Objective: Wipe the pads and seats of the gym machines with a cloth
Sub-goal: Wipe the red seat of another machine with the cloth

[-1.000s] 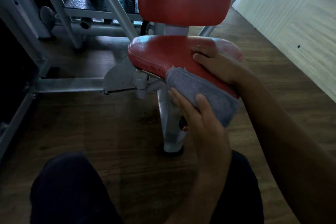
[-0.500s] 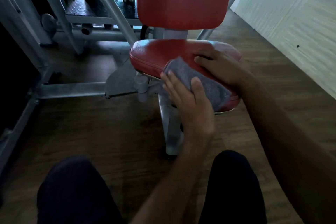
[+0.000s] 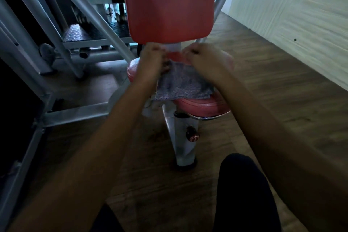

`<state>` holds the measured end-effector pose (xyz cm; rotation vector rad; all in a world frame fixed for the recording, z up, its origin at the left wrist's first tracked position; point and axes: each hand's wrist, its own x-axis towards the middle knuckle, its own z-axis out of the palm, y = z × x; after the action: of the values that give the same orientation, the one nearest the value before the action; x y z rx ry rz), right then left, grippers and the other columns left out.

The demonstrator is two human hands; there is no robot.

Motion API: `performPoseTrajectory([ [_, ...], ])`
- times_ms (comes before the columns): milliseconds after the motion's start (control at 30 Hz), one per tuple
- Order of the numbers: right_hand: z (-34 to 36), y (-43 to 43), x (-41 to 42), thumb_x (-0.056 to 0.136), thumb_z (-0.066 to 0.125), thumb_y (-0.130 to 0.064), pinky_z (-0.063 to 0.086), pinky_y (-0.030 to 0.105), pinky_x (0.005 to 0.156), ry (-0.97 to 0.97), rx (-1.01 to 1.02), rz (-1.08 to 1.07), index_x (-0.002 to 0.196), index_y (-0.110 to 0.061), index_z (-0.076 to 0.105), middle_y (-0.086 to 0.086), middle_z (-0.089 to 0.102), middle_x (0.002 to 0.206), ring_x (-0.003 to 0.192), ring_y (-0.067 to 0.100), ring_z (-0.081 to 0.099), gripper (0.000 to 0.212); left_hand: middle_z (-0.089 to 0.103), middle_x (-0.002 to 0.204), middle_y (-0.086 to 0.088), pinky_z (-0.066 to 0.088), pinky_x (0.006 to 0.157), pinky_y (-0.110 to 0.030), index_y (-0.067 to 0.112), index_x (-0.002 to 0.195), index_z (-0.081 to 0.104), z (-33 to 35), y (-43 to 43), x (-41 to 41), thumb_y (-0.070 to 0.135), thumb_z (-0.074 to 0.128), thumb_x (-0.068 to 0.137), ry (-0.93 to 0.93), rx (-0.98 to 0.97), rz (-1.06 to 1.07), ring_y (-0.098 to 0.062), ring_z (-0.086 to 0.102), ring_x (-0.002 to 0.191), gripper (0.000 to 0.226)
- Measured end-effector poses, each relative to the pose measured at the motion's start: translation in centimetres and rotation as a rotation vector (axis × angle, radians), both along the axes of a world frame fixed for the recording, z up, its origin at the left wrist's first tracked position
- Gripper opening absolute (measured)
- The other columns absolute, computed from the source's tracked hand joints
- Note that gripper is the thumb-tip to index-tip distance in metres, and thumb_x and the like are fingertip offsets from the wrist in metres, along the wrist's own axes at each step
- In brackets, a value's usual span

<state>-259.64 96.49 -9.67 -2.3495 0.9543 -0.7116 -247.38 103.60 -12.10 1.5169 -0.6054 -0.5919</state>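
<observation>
My left grip (image 3: 153, 58) and right grip (image 3: 199, 56) are both curled closed on the far edge of the grey cloth (image 3: 182, 84). The cloth lies spread over the red seat (image 3: 203, 106), with its near hem reaching almost to the front rim. I judge I am laying it flat to wipe the seat in one broad pass.

To do that well, I keep the far edge taut between both grips. I tuck it close under the backrest (image 3: 169, 5) so the rear strip gets covered. Then I draw it toward me with even downward pressure and let no fold bunch up.

Half a second ago the cloth was wadded at the seat's front edge under my flat left palm, with my right grip resting on the seat top. Now the cloth is opened out and both grips sit at the back of the seat.
</observation>
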Motion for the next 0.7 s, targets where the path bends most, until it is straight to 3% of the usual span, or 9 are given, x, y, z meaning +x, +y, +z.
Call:
performPoseTrajectory([
  [67, -0.5, 0.8, 1.0, 0.101, 0.044, -0.026, 0.043, 0.025, 0.077, 0.258, -0.032, 0.126, 0.118, -0.014, 0.067, 0.010, 0.067, 0.118, 0.105, 0.023, 0.061, 0.032, 0.069, 0.088, 0.001, 0.056, 0.081, -0.039, 0.035, 0.079, 0.064, -1.5, 0.2, 2.1, 0.023, 0.055, 0.081, -0.200, 0.101, 0.111, -0.027, 0.068, 0.090, 0.016],
  [167, -1.6, 1.3, 1.9, 0.102, 0.032, -0.051, 0.024, 0.037, 0.114, 0.591, -0.057, 0.224, 0.154, -0.025, 0.027, 0.009, 0.022, 0.162, 0.146, 0.027, 0.025, 0.058, 0.071, 0.109, 0.000, 0.049, 0.100, -0.043, 0.032, 0.098, 0.070, -2.0, 0.4, 2.6, 0.028, 0.056, 0.086, -0.416, 0.266, 0.038, -0.025, 0.064, 0.108, 0.019],
  [233, -1.8, 1.3, 1.5, 0.100, 0.025, -0.060, 0.009, 0.044, 0.120, 0.676, -0.072, 0.198, 0.157, -0.030, 0.008, 0.004, 0.003, 0.165, 0.152, 0.026, 0.006, 0.066, 0.067, 0.119, -0.005, 0.045, 0.101, -0.038, 0.019, 0.113, 0.068, -1.5, 0.3, 2.3, 0.023, 0.050, 0.096, -0.545, 0.352, -0.031, -0.025, 0.060, 0.111, 0.025],
  [300, -1.8, 1.6, -0.2, 0.100, 0.022, -0.061, 0.007, 0.042, 0.120, 0.667, -0.101, 0.176, 0.157, -0.031, 0.007, 0.001, 0.003, 0.165, 0.152, 0.023, 0.006, 0.066, 0.068, 0.114, -0.006, 0.047, 0.093, -0.035, 0.016, 0.111, 0.068, -1.3, 0.3, 2.0, 0.022, 0.047, 0.098, -0.639, 0.387, -0.096, -0.024, 0.061, 0.105, 0.026],
  [400, -3.2, 2.9, -4.0, 0.099, 0.017, -0.062, 0.013, 0.040, 0.119, 0.513, -0.210, 0.086, 0.155, -0.033, 0.023, -0.002, 0.018, 0.163, 0.150, 0.018, 0.016, 0.063, 0.070, 0.110, -0.007, 0.049, 0.095, -0.040, 0.019, 0.100, 0.071, -1.6, 0.0, 1.5, 0.023, 0.049, 0.094, -0.739, 0.411, -0.138, -0.026, 0.063, 0.105, 0.023],
  [467, -5.0, 4.3, -6.2, 0.096, 0.014, -0.062, 0.020, 0.041, 0.119, 0.276, -0.310, -0.042, 0.148, -0.030, 0.040, -0.002, 0.035, 0.157, 0.146, 0.018, 0.029, 0.066, 0.069, 0.115, -0.008, 0.047, 0.098, -0.040, 0.018, 0.102, 0.071, -1.7, -0.3, 0.9, 0.024, 0.049, 0.095, -0.778, 0.401, -0.154, -0.027, 0.061, 0.110, 0.024],
  [533, -7.0, 5.7, -7.0, 0.097, 0.023, -0.057, 0.024, 0.040, 0.117, 0.004, -0.285, -0.192, 0.143, -0.023, 0.049, -0.001, 0.046, 0.150, 0.141, 0.019, 0.035, 0.062, 0.068, 0.119, -0.007, 0.044, 0.096, -0.032, 0.016, 0.108, 0.070, -1.5, -1.0, 0.2, 0.022, 0.049, 0.098, -0.813, 0.373, -0.194, -0.026, 0.060, 0.112, 0.025],
  [633, -9.1, 7.9, -6.1, 0.102, 0.036, -0.050, 0.018, 0.034, 0.120, -0.319, -0.076, -0.395, 0.150, -0.018, 0.035, 0.002, 0.033, 0.157, 0.147, 0.016, 0.020, 0.058, 0.065, 0.129, -0.007, 0.039, 0.098, -0.026, 0.013, 0.121, 0.067, -1.3, -2.1, -1.0, 0.022, 0.049, 0.101, -0.846, 0.373, -0.310, -0.024, 0.058, 0.119, 0.028],
  [700, -9.6, 9.7, -4.6, 0.103, 0.040, -0.044, 0.013, 0.023, 0.120, -0.471, 0.031, -0.560, 0.155, -0.015, 0.024, 0.004, 0.021, 0.162, 0.149, 0.015, 0.012, 0.062, 0.064, 0.132, -0.010, 0.041, 0.106, -0.033, 0.016, 0.125, 0.065, -1.6, -2.6, -1.4, 0.027, 0.049, 0.101, -0.862, 0.381, -0.375, -0.027, 0.058, 0.122, 0.031],
])
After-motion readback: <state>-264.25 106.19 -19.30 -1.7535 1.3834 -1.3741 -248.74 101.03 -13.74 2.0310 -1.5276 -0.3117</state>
